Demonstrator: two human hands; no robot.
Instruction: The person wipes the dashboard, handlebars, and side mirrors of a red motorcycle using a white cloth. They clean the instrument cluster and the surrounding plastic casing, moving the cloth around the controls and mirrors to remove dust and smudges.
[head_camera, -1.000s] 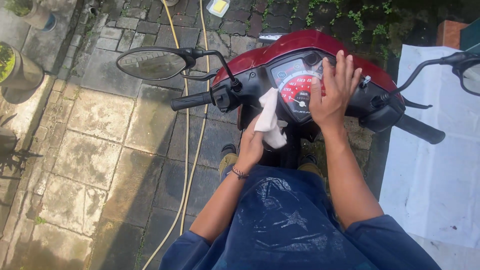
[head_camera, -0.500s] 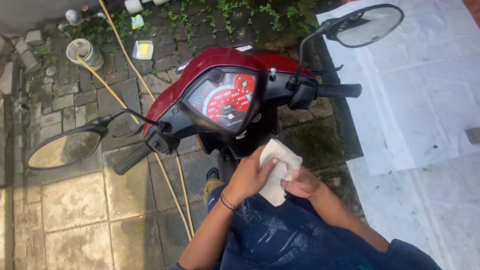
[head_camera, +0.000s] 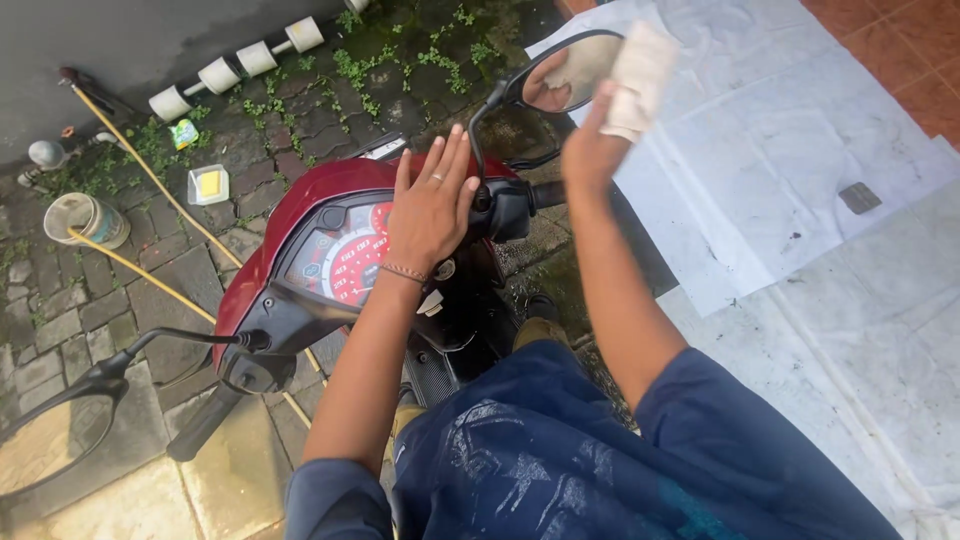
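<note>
Pressing a folded white cloth (head_camera: 640, 80) against the right mirror (head_camera: 565, 75), the right hand (head_camera: 595, 150) has its fingers clamped on it. The left hand (head_camera: 432, 205) lies flat, fingers apart, on the red scooter's dashboard (head_camera: 335, 255). Too hard a push could twist the mirror on its stalk, or let the cloth slip free.

My soft pale cloth (head_camera: 640, 80) meets the mirror's (head_camera: 565, 75) shiny glass; the red scooter body (head_camera: 300, 215) is glossy plastic.

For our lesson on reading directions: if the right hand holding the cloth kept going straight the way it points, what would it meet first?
Probably the right mirror: the right hand holds the cloth just beside its glass, though depth is unclear.
</note>
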